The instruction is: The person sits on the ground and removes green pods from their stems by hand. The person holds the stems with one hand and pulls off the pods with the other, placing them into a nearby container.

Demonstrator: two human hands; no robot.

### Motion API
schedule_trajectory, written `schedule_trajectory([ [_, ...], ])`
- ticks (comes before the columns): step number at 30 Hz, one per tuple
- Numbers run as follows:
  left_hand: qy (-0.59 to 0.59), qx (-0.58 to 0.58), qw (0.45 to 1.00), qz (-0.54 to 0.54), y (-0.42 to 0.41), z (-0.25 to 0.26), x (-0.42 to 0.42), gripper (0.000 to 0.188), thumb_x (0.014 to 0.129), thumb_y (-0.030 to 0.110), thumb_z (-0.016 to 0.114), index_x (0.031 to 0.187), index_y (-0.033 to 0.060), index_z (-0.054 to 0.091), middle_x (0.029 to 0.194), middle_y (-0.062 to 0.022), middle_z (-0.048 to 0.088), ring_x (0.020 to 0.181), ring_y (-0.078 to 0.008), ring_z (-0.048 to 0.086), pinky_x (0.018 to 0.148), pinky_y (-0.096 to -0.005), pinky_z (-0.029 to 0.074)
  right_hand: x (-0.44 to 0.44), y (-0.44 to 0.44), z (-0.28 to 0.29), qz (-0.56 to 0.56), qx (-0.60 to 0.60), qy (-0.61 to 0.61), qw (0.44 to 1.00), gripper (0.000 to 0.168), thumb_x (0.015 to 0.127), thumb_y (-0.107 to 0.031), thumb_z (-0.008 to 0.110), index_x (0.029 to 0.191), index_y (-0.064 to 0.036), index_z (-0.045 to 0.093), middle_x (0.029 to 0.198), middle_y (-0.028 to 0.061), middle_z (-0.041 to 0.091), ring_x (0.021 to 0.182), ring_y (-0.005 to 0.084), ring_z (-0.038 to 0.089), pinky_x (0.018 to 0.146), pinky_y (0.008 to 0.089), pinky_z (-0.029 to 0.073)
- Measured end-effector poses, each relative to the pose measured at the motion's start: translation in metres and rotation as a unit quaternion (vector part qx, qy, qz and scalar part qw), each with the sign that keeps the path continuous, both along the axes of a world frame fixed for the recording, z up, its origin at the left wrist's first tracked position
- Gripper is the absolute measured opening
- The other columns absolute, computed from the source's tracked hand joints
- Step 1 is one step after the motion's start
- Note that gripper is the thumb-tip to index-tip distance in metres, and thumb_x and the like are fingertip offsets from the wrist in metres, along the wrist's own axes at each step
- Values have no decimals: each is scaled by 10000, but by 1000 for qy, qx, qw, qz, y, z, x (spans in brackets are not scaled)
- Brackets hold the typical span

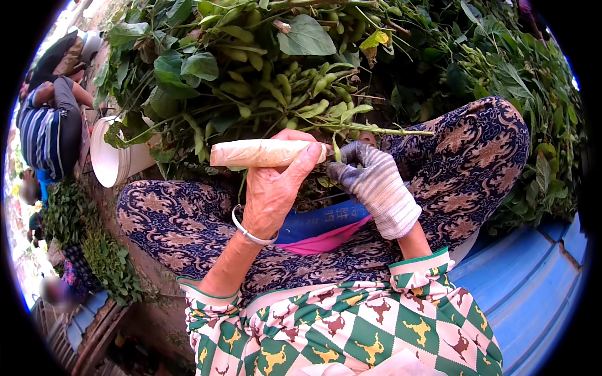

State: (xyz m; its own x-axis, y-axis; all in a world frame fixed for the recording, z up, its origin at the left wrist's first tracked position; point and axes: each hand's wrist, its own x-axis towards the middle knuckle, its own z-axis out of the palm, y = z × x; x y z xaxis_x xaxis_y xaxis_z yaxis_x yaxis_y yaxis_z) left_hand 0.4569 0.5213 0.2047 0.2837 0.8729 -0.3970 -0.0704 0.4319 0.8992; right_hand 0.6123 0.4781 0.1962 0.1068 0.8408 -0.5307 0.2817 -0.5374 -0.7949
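Observation:
My left hand [277, 174] is bare, with a pale bangle at the wrist. It grips a thick handle wrapped in pale tape [254, 153], whose right end meets my other hand. A dark bit of the tool shows there; its kind is unclear. My right hand [369, 181] wears a striped knit glove with dark, soiled fingertips. Its fingers close on a small green soybean pod [336, 148], right by the tool's tip. Just above both hands lies a cut soybean stem [390, 130], part of a leafy heap of soybean plants [282, 89] bearing many pods.
Between my patterned trouser legs [451, 174] lie blue printed material [320, 217] and pink cloth [324, 239]. A white bucket [113, 152] tilts at the left. More soybean plants [531, 122] rise at right beside blue panels [517, 277]. A person in stripes [42, 136] sits far left.

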Motion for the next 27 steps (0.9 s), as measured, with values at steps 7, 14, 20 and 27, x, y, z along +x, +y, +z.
schedule_trajectory([
  [7, 82, 109, 990, -29, -9, -3, 9, 85, 862, 105, 640, 875, 43, 584, 733, 32, 548, 670, -39, 486, 609, -199, 410, -1, -9, -18, 19, 57, -22, 998, 227, 809, -222, 692, 873, -19, 613, 614, 102, 570, 527, 140, 529, 509, 301, 450],
  [14, 15, 78, 996, -40, -3, 3, 8, 53, 864, 44, 618, 887, 32, 571, 791, 18, 558, 721, -34, 500, 639, -183, 422, 14, -3, -9, -2, -76, 195, 978, 253, 874, -277, 626, 928, -31, 615, 616, 10, 552, 524, 68, 503, 465, 232, 407],
  [20, 62, 106, 988, -88, -3, 0, 9, 40, 859, 38, 618, 876, 31, 582, 766, 19, 560, 686, -39, 503, 622, -191, 424, 3, -8, -29, 30, 73, -9, 997, 248, 831, -241, 662, 897, -6, 619, 714, 173, 622, 636, 275, 613, 575, 364, 472],
  [27, 63, 71, 994, -61, 0, 0, 12, 38, 851, 52, 635, 868, 38, 604, 762, 22, 575, 689, -39, 512, 634, -196, 430, 6, -7, -10, -79, -55, 133, 986, 227, 927, -225, 537, 895, -9, 600, 650, 57, 594, 543, 142, 535, 488, 287, 441],
])
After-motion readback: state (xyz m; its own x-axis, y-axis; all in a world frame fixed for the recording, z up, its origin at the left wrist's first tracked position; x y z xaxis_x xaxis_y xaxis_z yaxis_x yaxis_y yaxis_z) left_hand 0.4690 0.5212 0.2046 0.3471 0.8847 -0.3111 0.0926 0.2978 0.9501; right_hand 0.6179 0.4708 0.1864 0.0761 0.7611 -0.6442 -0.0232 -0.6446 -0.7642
